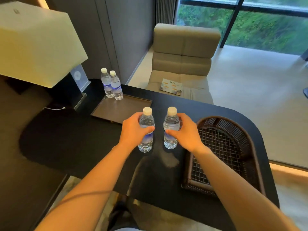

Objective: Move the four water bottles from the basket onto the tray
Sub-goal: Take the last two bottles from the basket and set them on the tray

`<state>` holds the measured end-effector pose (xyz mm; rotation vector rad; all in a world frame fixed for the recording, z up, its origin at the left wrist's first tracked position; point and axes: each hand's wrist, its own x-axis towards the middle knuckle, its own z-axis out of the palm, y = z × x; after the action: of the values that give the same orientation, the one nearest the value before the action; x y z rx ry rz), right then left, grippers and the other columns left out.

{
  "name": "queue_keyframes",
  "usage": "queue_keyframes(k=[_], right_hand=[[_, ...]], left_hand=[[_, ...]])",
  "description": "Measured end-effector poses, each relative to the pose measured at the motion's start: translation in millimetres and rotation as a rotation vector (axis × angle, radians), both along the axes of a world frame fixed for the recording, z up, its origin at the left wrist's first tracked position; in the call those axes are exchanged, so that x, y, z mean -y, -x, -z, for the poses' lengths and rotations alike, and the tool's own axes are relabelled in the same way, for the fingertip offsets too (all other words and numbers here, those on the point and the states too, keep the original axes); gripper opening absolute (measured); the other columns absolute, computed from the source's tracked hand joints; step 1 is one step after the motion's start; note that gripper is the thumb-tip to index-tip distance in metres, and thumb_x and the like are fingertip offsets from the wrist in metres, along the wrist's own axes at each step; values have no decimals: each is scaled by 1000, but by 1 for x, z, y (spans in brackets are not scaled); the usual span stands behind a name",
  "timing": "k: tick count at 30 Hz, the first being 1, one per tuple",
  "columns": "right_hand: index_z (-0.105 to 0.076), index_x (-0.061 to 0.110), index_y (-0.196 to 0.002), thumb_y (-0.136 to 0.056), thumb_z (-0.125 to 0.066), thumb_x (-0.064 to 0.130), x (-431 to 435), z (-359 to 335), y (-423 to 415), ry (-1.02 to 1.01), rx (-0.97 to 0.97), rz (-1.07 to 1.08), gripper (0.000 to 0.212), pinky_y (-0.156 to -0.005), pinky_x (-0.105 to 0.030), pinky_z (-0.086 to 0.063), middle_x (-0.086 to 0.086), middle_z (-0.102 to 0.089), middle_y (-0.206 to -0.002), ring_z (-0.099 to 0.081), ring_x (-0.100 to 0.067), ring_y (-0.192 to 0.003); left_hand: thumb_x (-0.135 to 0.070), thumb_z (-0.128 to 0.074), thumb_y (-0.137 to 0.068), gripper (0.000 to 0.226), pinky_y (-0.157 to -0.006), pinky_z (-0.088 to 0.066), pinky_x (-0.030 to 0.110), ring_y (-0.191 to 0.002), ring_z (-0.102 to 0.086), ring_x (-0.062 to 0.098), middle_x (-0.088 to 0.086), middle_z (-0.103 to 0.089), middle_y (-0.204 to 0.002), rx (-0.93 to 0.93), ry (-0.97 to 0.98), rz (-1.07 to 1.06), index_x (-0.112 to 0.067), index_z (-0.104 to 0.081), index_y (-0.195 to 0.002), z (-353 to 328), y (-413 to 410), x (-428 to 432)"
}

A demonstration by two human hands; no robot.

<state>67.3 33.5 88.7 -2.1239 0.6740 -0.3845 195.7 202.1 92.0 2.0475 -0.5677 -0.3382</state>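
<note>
Two clear water bottles with white caps stand upright at the far left corner of the dark brown tray (123, 112): one bottle (106, 83) and its neighbour (116, 86) touch side by side. My left hand (133, 130) grips a third bottle (146, 140) around its middle. My right hand (185, 132) grips a fourth bottle (170, 140) the same way. Both held bottles are upright over the black table (83, 139), between the tray and the dark woven basket (246, 147), which holds nothing I can see.
A large lamp with a pale square shade (36, 45) stands at the left, with an acrylic sign holder (80, 79) beside it. Beyond the table is a beige armchair (183, 55) with a card on its seat, and a window behind.
</note>
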Motion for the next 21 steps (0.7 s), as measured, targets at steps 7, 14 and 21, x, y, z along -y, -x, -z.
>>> queue_keyframes(k=[7, 14, 21], right_hand=[[-59, 21, -126, -75, -89, 23, -49, 40, -158, -8, -108, -42, 59, -96, -49, -58, -3, -68, -119, -68, -23, -107], [-57, 21, -126, -75, -90, 26, -79, 71, -299, -68, -156, -22, 60, -94, -40, -55, -2, -66, -121, -65, -19, -108], [-56, 20, -127, -77, -89, 17, -87, 93, -398, -84, -121, 16, 59, -90, -31, -51, -3, -65, -123, -59, -12, -105]], left_hand=[[-25, -90, -75, 56, -93, -59, 41, -105, -70, 15, -3, -74, -117, -52, -106, -89, -24, -65, -125, 31, -146, -51], [-19, -87, -79, 60, -96, -58, 43, -118, -67, 18, 1, -70, -127, -79, -131, -100, -23, -60, -133, 58, -279, -73], [-14, -87, -78, 59, -95, -52, 30, -122, -63, 18, 2, -67, -129, -71, -116, -122, -19, -59, -131, 85, -371, -66]])
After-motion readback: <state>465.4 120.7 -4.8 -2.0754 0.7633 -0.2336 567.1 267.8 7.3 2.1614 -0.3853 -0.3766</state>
